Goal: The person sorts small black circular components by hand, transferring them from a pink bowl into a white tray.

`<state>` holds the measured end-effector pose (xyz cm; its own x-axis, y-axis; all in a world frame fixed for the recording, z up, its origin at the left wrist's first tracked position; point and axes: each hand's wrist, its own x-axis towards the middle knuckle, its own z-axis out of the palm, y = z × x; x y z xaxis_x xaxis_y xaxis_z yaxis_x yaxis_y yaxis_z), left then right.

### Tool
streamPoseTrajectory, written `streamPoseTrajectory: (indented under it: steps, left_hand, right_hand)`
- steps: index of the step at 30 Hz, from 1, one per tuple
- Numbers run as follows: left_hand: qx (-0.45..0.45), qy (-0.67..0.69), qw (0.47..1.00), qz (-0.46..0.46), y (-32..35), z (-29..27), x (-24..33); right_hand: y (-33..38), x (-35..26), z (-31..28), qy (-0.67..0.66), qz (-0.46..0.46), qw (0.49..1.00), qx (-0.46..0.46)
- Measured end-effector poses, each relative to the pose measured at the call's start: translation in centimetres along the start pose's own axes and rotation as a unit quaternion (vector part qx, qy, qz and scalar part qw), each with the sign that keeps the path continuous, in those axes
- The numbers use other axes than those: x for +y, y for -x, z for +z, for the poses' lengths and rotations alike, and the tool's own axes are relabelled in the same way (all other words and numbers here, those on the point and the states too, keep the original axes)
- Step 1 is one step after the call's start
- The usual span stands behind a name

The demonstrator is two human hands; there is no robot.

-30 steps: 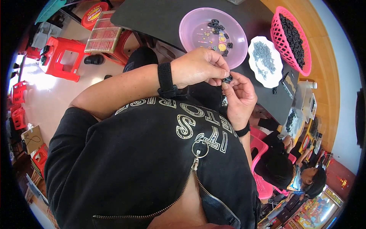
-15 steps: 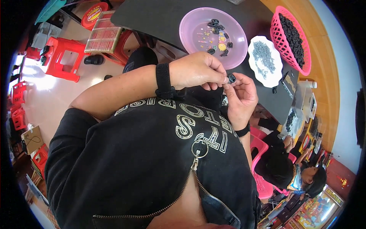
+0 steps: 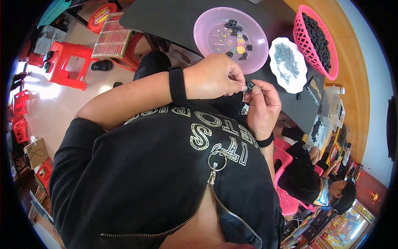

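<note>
Between my hands is a small black plastic piece (image 3: 249, 87) with two round holes, resembling a cord lock. My right hand (image 3: 265, 106) grips it between thumb and fingers. My left hand (image 3: 215, 76) comes in from the left, thumb and forefinger pinched together at the piece's near-left edge; whatever sits in that pinch is too small or hidden to make out. Just beyond the hands, a translucent pink-purple basin (image 3: 203, 35) holds several similar black pieces (image 3: 233, 25). Right of it, a white scalloped dish (image 3: 295, 86) carries a heap of tiny grey metal parts (image 3: 287, 60), perhaps springs.
A pink lattice basket (image 3: 299, 39) full of black pieces stands at the dark table's (image 3: 166, 16) right. Beyond my right arm, another person (image 3: 302, 176) sits by a pink chair (image 3: 282, 166), near clear containers (image 3: 327, 103). Red stools (image 3: 72, 62) stand on the floor at left.
My right thumb has moved up onto the black piece, which has turned a little. My left fingertips have drawn slightly away to its left side, still pinched.
</note>
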<state>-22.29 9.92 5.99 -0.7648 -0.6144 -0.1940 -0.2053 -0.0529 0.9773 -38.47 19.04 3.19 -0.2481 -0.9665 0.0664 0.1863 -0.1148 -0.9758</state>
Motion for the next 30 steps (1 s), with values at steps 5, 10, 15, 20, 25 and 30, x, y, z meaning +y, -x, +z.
streamPoseTrajectory:
  steps: [5, 10, 15, 20, 25, 30]
  left_hand:
    - [0.013, -0.013, 1.000, 0.024, -0.02, 0.06, 0.02]
    - [0.019, 0.028, 0.999, 0.013, -0.25, 0.18, -0.39]
    - [-0.004, 0.133, 0.991, -0.017, -0.36, 0.30, -0.52]
    - [-0.011, 0.196, 0.980, -0.042, -0.31, 0.24, -0.27]
    - [-0.004, 0.193, 0.981, -0.015, -0.33, 0.26, -0.43]
    - [-0.011, 0.199, 0.980, 0.009, -0.53, 0.33, -0.79]
  right_hand:
    - [-0.18, 0.05, 0.01, 0.009, -0.006, 1.000, -0.005]
    - [-0.17, 0.04, 0.15, 0.023, -0.008, 1.000, 0.002]
    - [-0.16, -0.04, 0.30, 0.024, -0.007, 1.000, 0.008]
    - [-0.26, 0.23, 0.24, 0.015, -0.007, 1.000, 0.008]
    - [-0.24, 0.11, 0.38, 0.019, -0.008, 1.000, 0.012]
    - [-0.35, 0.10, 0.53, 0.013, -0.010, 1.000, 0.024]
